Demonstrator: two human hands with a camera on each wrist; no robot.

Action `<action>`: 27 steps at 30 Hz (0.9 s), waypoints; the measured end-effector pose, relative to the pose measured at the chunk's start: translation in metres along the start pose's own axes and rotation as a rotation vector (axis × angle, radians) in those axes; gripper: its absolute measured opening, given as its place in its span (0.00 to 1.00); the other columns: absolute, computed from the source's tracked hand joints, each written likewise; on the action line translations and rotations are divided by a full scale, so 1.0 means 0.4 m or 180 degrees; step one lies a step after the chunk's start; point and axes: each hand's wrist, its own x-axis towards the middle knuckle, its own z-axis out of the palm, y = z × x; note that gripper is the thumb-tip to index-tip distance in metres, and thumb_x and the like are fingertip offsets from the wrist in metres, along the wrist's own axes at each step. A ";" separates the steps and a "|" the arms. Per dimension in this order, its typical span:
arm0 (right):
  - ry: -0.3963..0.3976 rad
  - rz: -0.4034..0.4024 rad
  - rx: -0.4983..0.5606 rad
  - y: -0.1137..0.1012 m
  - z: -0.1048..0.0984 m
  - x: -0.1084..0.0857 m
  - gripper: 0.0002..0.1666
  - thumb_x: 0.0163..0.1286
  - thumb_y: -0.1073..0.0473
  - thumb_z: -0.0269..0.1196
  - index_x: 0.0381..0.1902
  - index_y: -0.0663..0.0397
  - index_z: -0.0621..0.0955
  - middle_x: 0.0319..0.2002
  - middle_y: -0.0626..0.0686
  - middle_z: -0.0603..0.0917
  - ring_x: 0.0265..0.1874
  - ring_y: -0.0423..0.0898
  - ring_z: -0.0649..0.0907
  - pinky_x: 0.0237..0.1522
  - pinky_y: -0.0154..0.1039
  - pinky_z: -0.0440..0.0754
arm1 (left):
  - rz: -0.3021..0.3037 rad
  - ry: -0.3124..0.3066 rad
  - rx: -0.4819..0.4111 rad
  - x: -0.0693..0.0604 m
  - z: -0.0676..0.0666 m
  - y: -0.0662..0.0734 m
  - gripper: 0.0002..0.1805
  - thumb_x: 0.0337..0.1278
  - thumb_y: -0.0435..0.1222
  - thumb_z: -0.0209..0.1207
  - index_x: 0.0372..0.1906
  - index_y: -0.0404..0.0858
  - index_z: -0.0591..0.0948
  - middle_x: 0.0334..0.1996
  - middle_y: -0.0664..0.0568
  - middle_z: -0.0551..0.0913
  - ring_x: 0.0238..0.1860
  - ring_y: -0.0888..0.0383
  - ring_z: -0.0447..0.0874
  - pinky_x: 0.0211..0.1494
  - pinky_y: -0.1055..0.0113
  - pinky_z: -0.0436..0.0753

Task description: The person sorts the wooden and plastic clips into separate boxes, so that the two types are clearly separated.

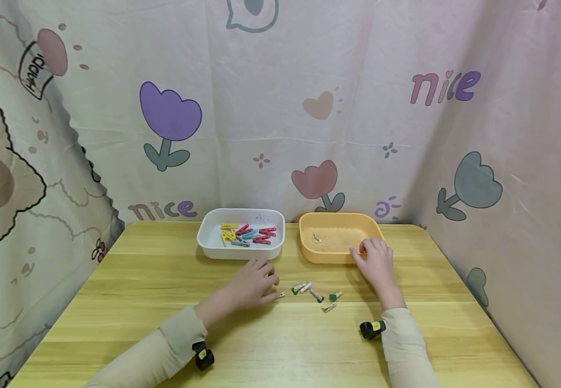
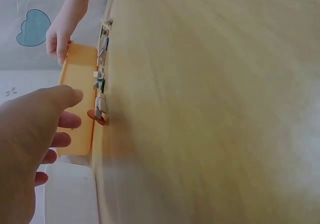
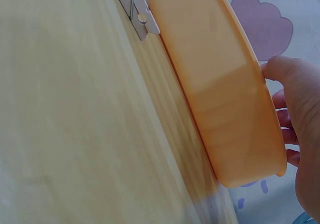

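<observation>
My left hand is just over the table with fingers loosely bent, beside a small wooden clothespin that it partly covers. In the left wrist view nothing shows between its thumb and fingers; a wooden clothespin with a red-brown piece lies just beyond. My right hand is at the front right corner of the yellow tray. Its thumb is at the rim and its fingers reach over inside; the tray wall hides the fingertips in the right wrist view. One small clothespin lies in that tray.
A white tray with yellow, red, blue and grey clothespins stands left of the yellow one. Several small decorated wooden clothespins lie on the wooden table between the hands. A printed curtain hangs behind.
</observation>
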 end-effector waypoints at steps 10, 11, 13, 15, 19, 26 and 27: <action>-0.0108 0.0041 -0.0036 0.000 0.001 0.002 0.18 0.63 0.47 0.65 0.29 0.54 0.72 0.30 0.53 0.72 0.37 0.54 0.69 0.44 0.51 0.63 | 0.0156 -0.0174 0.0186 -0.019 0.002 -0.003 0.12 0.57 0.54 0.62 0.30 0.51 0.77 0.35 0.58 0.73 0.41 0.57 0.67 0.43 0.64 0.66; -0.0119 0.0050 -0.0038 0.000 0.000 0.001 0.18 0.64 0.47 0.65 0.29 0.54 0.72 0.30 0.53 0.72 0.37 0.54 0.69 0.44 0.51 0.63 | 0.0159 -0.0188 0.0204 -0.019 0.003 -0.003 0.12 0.57 0.54 0.62 0.30 0.52 0.77 0.35 0.58 0.73 0.41 0.57 0.67 0.43 0.64 0.66; -0.0137 0.0068 -0.0042 0.000 0.000 0.001 0.18 0.64 0.47 0.65 0.29 0.54 0.72 0.31 0.54 0.72 0.37 0.54 0.69 0.44 0.50 0.63 | 0.0168 -0.0233 0.0236 -0.019 0.004 -0.003 0.12 0.58 0.54 0.61 0.30 0.52 0.77 0.35 0.59 0.73 0.41 0.58 0.67 0.43 0.65 0.66; -0.0143 0.0077 -0.0043 0.000 0.000 0.001 0.18 0.64 0.47 0.65 0.29 0.54 0.72 0.31 0.54 0.72 0.37 0.54 0.69 0.45 0.51 0.63 | 0.0180 -0.0260 0.0271 -0.018 0.004 -0.002 0.12 0.58 0.54 0.61 0.31 0.52 0.77 0.35 0.59 0.74 0.41 0.58 0.67 0.43 0.65 0.66; -0.0137 0.0075 -0.0054 0.000 0.000 0.001 0.18 0.64 0.47 0.65 0.29 0.54 0.72 0.31 0.54 0.72 0.37 0.54 0.70 0.45 0.51 0.63 | 0.0233 -0.0228 0.0310 -0.017 0.004 -0.001 0.12 0.58 0.53 0.61 0.30 0.52 0.77 0.35 0.59 0.74 0.41 0.58 0.67 0.43 0.66 0.66; -0.0092 0.0054 -0.0032 -0.001 -0.001 0.001 0.18 0.63 0.47 0.65 0.29 0.53 0.72 0.30 0.53 0.72 0.37 0.54 0.70 0.45 0.51 0.63 | 0.0311 -0.0115 0.0321 -0.013 0.006 0.000 0.12 0.56 0.52 0.64 0.28 0.52 0.76 0.34 0.59 0.74 0.40 0.58 0.67 0.41 0.67 0.64; -0.0084 0.0050 -0.0027 -0.001 -0.001 0.001 0.18 0.63 0.47 0.65 0.29 0.53 0.72 0.30 0.53 0.72 0.37 0.54 0.70 0.44 0.51 0.63 | 0.0321 -0.0103 0.0330 -0.013 0.007 0.000 0.12 0.56 0.52 0.64 0.28 0.52 0.76 0.34 0.59 0.74 0.40 0.59 0.67 0.41 0.67 0.64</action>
